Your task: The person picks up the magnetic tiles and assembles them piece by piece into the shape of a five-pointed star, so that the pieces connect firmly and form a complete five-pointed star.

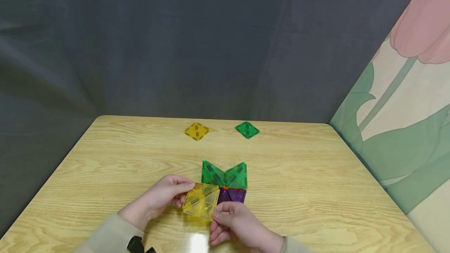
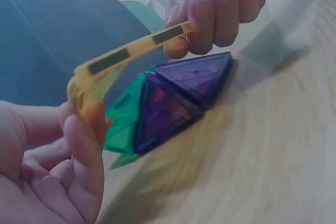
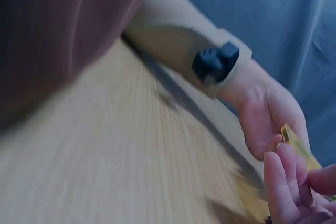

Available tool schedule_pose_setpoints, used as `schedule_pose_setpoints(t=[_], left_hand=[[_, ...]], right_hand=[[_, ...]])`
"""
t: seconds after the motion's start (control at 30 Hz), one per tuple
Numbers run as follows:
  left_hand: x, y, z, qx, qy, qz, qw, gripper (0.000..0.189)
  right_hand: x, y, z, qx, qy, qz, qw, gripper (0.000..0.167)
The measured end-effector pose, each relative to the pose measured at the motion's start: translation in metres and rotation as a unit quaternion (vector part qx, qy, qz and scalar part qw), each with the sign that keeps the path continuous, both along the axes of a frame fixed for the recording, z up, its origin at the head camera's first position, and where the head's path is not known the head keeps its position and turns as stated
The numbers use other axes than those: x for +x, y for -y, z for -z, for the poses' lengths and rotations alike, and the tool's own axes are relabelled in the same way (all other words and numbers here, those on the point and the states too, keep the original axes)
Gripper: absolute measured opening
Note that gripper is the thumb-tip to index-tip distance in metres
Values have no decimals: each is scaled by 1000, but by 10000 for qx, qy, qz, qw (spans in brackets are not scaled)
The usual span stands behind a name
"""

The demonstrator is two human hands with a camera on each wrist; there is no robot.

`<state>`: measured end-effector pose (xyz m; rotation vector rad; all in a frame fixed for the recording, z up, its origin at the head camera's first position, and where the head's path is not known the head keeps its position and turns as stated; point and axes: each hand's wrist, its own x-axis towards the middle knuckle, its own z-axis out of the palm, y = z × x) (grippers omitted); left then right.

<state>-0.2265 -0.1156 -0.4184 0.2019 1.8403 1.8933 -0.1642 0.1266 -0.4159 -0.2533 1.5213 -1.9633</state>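
Note:
Between my two hands, raised off the table, is a pair of translucent yellow magnetic triangle tiles (image 1: 201, 201) joined along a diagonal seam. In the left wrist view the pair bends at one end. My left hand (image 1: 168, 192) pinches its left corner between thumb and fingers. My right hand (image 1: 233, 223) pinches the opposite lower right corner. Just beyond lie two green triangle tiles (image 1: 236, 177) forming a notched shape, with purple triangle tiles (image 2: 165, 111) against their near edge. A small orange spot shows where green meets purple. My right hand partly hides the purple tiles in the head view.
Toward the table's (image 1: 299, 190) back edge lie a yellow diamond of tiles (image 1: 197, 131) and, right of it, a green diamond (image 1: 247, 130). A dark curtain (image 1: 211, 50) hangs behind. A flower-patterned wall (image 1: 404, 128) borders the right side.

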Motion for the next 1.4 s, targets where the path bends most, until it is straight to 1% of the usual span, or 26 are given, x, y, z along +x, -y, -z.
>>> schedule_pose_setpoints(t=[0.07,0.13,0.23,0.37,0.6,0.8,0.97,1.07,1.27,1.4], left_hand=[[0,-1,4,-52,112,-50,9999,30],[-1,-2,7,-79,166,-83,9998,32],[-3,-5,10,-93,172,-64,9998,34],[-4,-9,11,-125,171,-22,9998,35],[-4,-11,14,-274,133,-86,9995,33],[-4,-12,15,-357,153,-149,9991,32],[-2,-14,14,-490,59,-205,9986,30],[-1,-16,13,-639,-2,-299,9975,29],[0,-19,14,-912,-31,-588,9941,30],[0,-20,15,-991,-34,-708,9925,31]], right_hand=[[1,1,2,-60,304,32,9995,10],[2,2,4,-93,456,73,9989,9],[3,2,7,-78,509,208,9985,9],[3,3,11,-7,548,393,9977,9],[3,4,14,62,660,652,9957,9],[5,5,15,-84,664,740,9950,10],[7,5,17,-197,707,782,9942,13],[9,5,16,-249,728,797,9938,17],[10,2,13,-404,861,719,9929,35],[11,1,9,-536,1011,622,9915,46]])
